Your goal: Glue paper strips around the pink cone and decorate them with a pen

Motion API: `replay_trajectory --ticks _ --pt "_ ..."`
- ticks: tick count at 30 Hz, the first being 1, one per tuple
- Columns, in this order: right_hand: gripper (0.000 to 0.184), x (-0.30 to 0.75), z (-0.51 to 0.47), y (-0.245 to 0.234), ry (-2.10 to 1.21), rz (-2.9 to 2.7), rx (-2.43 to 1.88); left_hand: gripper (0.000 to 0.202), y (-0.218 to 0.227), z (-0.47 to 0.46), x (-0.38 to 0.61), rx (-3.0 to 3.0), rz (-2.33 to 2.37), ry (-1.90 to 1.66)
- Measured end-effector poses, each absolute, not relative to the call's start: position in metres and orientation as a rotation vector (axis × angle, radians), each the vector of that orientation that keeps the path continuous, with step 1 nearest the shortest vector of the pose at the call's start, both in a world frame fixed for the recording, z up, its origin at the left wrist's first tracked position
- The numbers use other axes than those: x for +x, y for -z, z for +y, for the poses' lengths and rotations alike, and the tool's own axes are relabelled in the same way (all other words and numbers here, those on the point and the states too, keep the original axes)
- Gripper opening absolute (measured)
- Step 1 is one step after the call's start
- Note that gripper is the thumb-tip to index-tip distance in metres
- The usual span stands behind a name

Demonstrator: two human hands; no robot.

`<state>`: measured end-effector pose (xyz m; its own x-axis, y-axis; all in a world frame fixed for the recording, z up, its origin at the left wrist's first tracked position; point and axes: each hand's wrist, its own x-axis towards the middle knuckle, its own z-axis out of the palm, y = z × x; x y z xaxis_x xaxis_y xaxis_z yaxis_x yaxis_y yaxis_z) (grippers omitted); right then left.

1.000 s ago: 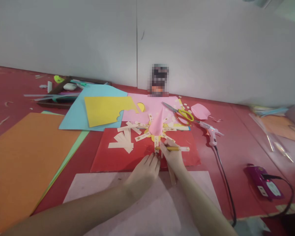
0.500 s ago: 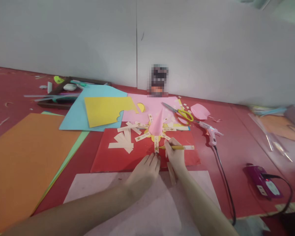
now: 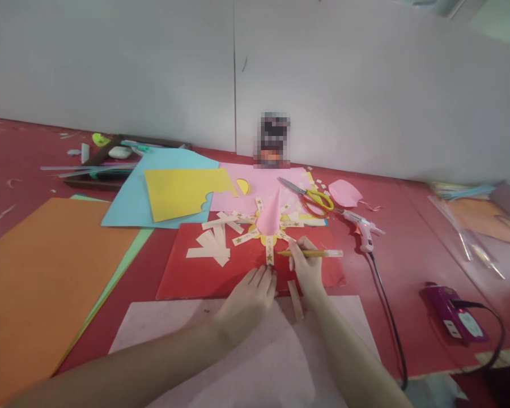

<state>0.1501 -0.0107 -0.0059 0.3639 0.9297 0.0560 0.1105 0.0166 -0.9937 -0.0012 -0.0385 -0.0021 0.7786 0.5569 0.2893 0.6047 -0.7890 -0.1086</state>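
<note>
My right hand [image 3: 306,269] is closed on a yellow pen [image 3: 312,253] that lies almost level, tip pointing left toward a cream strip with gold stars [image 3: 270,250]. My left hand [image 3: 247,300] rests flat on the red sheet [image 3: 195,272], fingertips just below that strip, fingers together and stretched out. The strip is one of several that fan out from a yellow disc under a pink paper cone [image 3: 271,212]. A loose cream strip [image 3: 296,300] lies by my right wrist.
A pile of cream strips [image 3: 215,241] sits left of the cone. Yellow-handled scissors [image 3: 310,195] and a glue gun [image 3: 363,229] with its black cord lie to the right, a purple device [image 3: 453,314] beyond. Orange [image 3: 38,277], blue [image 3: 127,198], yellow [image 3: 182,190] sheets lie left.
My right hand with the pen has slid a little to the right, away from the starred strip. My left hand has stayed in place.
</note>
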Motion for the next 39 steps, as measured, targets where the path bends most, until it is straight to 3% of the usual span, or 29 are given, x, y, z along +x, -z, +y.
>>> replay_trajectory --ticks 8,17,24,29,39 --pt "0.035 0.175 -0.006 0.005 -0.739 -0.815 -1.398 0.030 -0.006 -0.011 -0.005 -3.001 -1.025 0.552" --pt "0.034 0.187 0.002 0.005 -0.723 -0.629 -1.337 0.018 -0.049 0.046 -0.010 -2.700 -1.715 1.365" --pt "0.035 0.187 0.001 0.004 -0.710 -0.655 -1.303 0.015 -0.098 0.090 0.014 -2.432 -1.804 1.773" --pt "0.035 0.191 0.003 0.006 -0.707 -0.600 -1.312 0.015 -0.113 0.101 0.025 -2.686 -1.727 1.550" --pt "0.037 0.179 0.007 0.010 -0.761 -0.625 -1.376 0.020 -0.102 0.093 0.024 -2.794 -1.721 0.999"
